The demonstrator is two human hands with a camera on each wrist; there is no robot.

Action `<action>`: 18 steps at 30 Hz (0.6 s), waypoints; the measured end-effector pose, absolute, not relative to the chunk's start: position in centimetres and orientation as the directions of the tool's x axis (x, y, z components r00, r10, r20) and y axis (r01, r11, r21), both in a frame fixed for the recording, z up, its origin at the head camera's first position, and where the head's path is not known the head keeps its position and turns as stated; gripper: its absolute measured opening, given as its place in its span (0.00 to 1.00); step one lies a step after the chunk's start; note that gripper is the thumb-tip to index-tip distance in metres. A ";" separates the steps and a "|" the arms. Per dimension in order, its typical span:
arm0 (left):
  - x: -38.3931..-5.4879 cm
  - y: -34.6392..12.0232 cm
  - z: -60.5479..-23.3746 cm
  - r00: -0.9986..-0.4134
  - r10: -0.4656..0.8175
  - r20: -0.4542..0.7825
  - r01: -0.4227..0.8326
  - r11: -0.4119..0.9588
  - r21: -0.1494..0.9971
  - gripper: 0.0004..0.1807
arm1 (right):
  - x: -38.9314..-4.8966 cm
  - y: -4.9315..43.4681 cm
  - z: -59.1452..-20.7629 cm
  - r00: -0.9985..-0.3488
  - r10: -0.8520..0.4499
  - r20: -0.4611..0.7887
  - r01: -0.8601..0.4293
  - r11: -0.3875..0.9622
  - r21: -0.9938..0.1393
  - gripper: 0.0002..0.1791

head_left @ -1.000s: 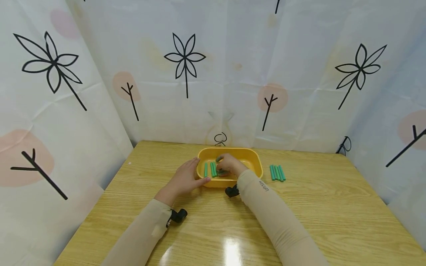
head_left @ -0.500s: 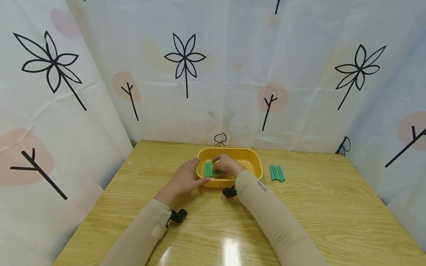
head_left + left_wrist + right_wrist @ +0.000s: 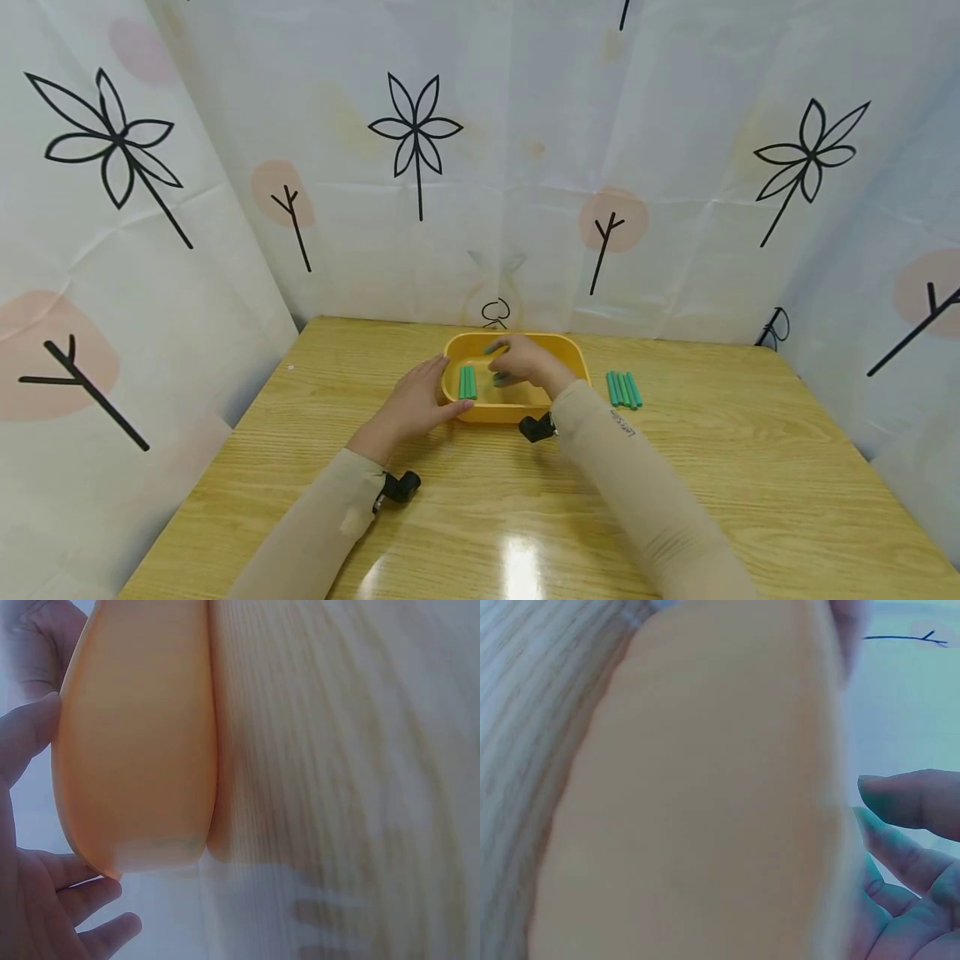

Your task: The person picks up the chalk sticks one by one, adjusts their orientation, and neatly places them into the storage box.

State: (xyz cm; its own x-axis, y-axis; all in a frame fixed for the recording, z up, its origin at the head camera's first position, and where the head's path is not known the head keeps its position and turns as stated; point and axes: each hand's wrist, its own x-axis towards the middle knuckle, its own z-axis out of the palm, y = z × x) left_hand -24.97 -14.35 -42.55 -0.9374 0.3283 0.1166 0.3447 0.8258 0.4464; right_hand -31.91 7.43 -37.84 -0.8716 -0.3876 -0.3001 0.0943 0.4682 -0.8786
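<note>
A yellow plastic basin stands near the back of the table. My left hand holds its left front corner, the thumb on the front rim and the fingers at the left end; the left wrist view shows the thumb on the rim. Slim green sticks lie side by side inside, at the basin's left. My right hand is over the basin, to the right of these sticks, thumb and fingers spread with nothing between them. Its fingertips look greenish in the right wrist view.
Several more green sticks lie in a row on the wooden table, right of the basin. Behind the table hangs a white cloth printed with flowers. A thin black looped object is at the back right edge.
The sticks in the basin have been brought together at its left. My right hand has let go of them and moved away to the right, its fingers spreading. My left hand stays put.
</note>
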 end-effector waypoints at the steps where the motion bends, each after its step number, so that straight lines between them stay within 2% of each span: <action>1: -25.0 -14.3 -42.6 -0.938 0.328 0.113 0.343 0.828 0.444 0.54 | -31.8 7.7 -37.5 -0.871 -0.394 -0.293 0.084 0.470 -0.879 0.24; 18: -25.2 -14.4 -42.8 -0.935 0.339 0.102 0.349 0.830 0.435 0.54 | -29.8 12.5 -33.6 -0.899 -0.396 -0.187 -0.006 0.439 -0.899 0.23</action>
State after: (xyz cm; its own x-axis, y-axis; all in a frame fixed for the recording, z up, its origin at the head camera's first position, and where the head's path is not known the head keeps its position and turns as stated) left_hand -25.19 -14.39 -42.84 -0.9351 0.3393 0.1018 0.3486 0.8300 0.4353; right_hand -29.84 12.47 -33.61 -0.8989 -0.3961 -0.1874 -0.0060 0.4389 -0.8985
